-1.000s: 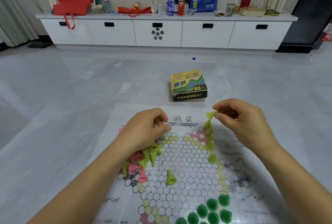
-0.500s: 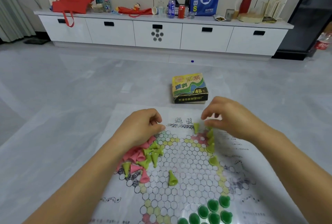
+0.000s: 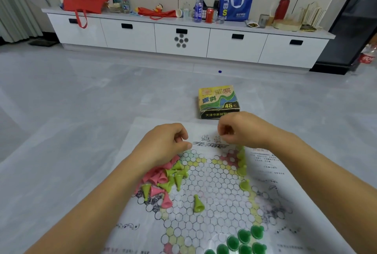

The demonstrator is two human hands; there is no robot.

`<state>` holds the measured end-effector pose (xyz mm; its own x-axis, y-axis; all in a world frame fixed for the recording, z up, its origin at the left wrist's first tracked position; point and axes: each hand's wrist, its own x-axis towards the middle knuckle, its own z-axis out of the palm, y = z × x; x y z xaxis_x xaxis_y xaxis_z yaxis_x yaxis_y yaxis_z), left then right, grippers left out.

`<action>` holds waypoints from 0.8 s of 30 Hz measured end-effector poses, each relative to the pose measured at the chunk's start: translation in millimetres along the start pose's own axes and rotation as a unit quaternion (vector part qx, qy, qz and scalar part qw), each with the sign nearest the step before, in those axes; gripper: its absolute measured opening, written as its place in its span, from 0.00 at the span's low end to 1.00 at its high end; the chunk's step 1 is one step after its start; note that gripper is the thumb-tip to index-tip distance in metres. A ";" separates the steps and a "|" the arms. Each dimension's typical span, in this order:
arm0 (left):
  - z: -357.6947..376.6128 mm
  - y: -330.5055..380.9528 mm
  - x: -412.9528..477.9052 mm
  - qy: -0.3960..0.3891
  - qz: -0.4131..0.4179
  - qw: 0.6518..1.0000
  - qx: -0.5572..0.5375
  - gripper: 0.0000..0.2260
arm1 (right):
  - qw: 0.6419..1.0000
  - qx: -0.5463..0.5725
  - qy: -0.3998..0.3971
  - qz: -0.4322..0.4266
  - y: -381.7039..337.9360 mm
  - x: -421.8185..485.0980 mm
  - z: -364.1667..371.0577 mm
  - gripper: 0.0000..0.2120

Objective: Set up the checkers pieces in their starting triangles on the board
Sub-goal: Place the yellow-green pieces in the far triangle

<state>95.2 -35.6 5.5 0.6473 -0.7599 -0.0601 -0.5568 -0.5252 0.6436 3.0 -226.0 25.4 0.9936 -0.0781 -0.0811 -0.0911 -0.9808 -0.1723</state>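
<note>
One white paper board [image 3: 206, 198], printed with a star of small rings, is spread flat on the floor. On the board's left point a heap of pink and light green plastic cone pieces [image 3: 163, 180] is piled. They are too tangled for a sure count. The left hand [image 3: 165, 145] is held over the far side of this heap with its fingers curled in and the thumb laid on the first finger. It cannot be told if a piece is kept inside.

One light green cone piece [image 3: 198, 203] is lying on its side near the board's middle, alone. One yellow and green cardboard box [image 3: 218, 101] is set just past the board's far edge.

The right hand [image 3: 242, 129] is held over the board's far right point with its fingers bent down. A held piece cannot be made out. Below it, a line of light green pieces [image 3: 242, 169] is stood along the board's right side. Four can be counted for sure. Seven dark green pieces [image 3: 243, 236] are grouped at the board's near point.
</note>
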 end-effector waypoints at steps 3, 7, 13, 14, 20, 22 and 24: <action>-0.5 -2.8 0.5 -0.002 -0.010 1.000 0.011 0.08 | 0.988 0.140 0.057 0.041 8.2 -9.5 0.0 0.06; 0.4 -2.7 -0.5 -0.016 -0.019 0.999 0.024 0.08 | 0.987 0.142 0.052 0.051 13.9 -22.0 8.5 0.05; 0.1 -1.7 -0.9 -0.018 -0.015 0.999 0.045 0.09 | 0.992 0.106 0.033 0.053 12.9 -27.2 3.4 0.04; 0.3 -2.0 -1.1 -0.017 -0.013 0.999 0.047 0.09 | 0.993 0.100 0.034 0.054 12.7 -27.7 3.0 0.04; 0.5 -2.0 -0.4 -0.017 -0.003 0.998 0.066 0.10 | 0.995 0.083 0.006 0.062 11.8 -27.4 3.7 0.04; 0.5 -1.2 -0.1 -0.019 -0.002 0.997 0.070 0.10 | 0.991 0.113 0.012 0.074 12.7 -30.5 -0.4 0.06; 0.1 -1.0 -0.3 -0.020 -0.003 0.997 0.070 0.11 | 0.973 0.196 0.067 0.100 17.6 -35.2 -7.3 0.05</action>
<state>95.5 -34.9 4.7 0.6308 -0.7700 -0.0952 -0.6221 -0.5753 0.5310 -33.1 -241.9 32.4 0.9508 -0.3087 -0.0269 -0.2756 -0.8026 -0.5290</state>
